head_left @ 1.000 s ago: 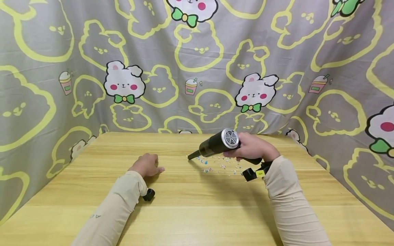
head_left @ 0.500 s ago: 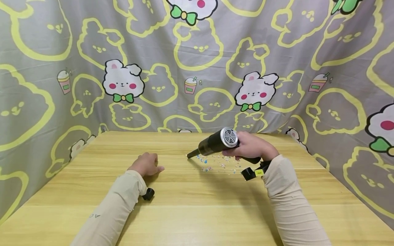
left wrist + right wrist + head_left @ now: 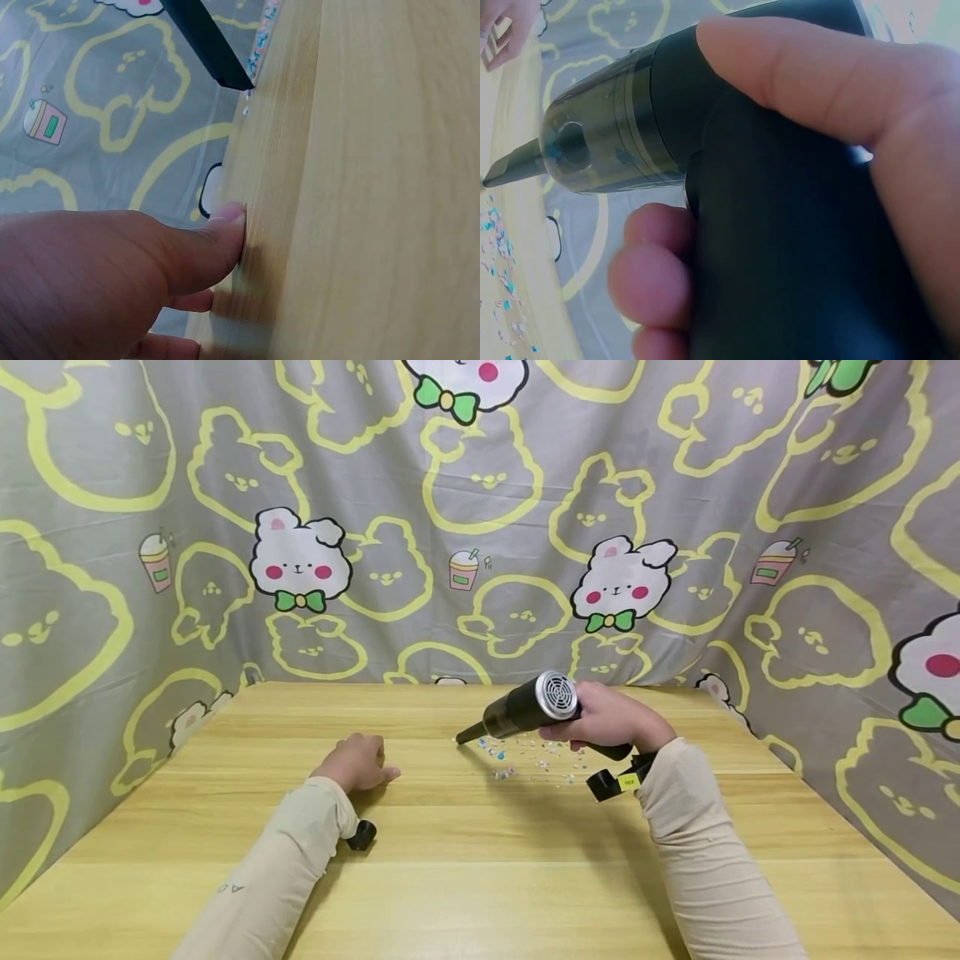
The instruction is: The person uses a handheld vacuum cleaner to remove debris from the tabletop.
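My right hand (image 3: 606,717) grips the black handle of a handheld vacuum cleaner (image 3: 517,708). In the right wrist view the thumb lies along its body and the fingers curl round the handle (image 3: 780,247). The clear dust cup (image 3: 604,127) leads to a narrow black nozzle (image 3: 471,733), which slants down to the tabletop. Small blue, pink and white scraps (image 3: 501,755) lie scattered beside and under the vacuum. To the left, my left hand (image 3: 358,763) rests on the table with loosely bent fingers and holds nothing. In the left wrist view the nozzle tip (image 3: 238,79) is right by the scraps.
The wooden table (image 3: 480,893) reaches back to a grey curtain (image 3: 390,485) with yellow outlines and white rabbit heads, which also hangs along both sides. Black wrist cameras sit at the left wrist (image 3: 363,835) and the right wrist (image 3: 604,785).
The right hand and vacuum have shifted very slightly to the left, with the nozzle still near the left edge of the scraps. The left hand has stayed in place.
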Action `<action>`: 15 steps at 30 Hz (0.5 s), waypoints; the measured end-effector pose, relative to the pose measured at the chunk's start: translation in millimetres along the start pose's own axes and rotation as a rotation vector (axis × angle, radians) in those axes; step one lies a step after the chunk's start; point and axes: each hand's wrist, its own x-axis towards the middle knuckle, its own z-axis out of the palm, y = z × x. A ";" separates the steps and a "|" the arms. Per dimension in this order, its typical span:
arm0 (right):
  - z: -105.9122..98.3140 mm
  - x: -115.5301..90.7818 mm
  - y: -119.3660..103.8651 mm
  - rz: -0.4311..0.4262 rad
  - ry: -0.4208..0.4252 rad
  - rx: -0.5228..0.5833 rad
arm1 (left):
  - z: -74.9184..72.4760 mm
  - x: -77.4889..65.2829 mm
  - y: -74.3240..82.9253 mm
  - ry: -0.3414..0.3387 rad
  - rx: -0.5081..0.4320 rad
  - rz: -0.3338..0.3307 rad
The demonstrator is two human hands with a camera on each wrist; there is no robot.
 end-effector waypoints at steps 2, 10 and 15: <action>0.8 0.3 0.1 0.000 0.002 0.008 | 0.3 0.2 -0.1 -0.001 0.002 0.001; 1.3 1.1 -0.8 -0.006 -0.001 0.007 | -0.8 0.2 0.1 -0.006 0.005 -0.003; 0.5 1.1 -1.0 -0.007 0.000 -0.002 | -0.3 1.3 -0.7 -0.006 0.010 -0.003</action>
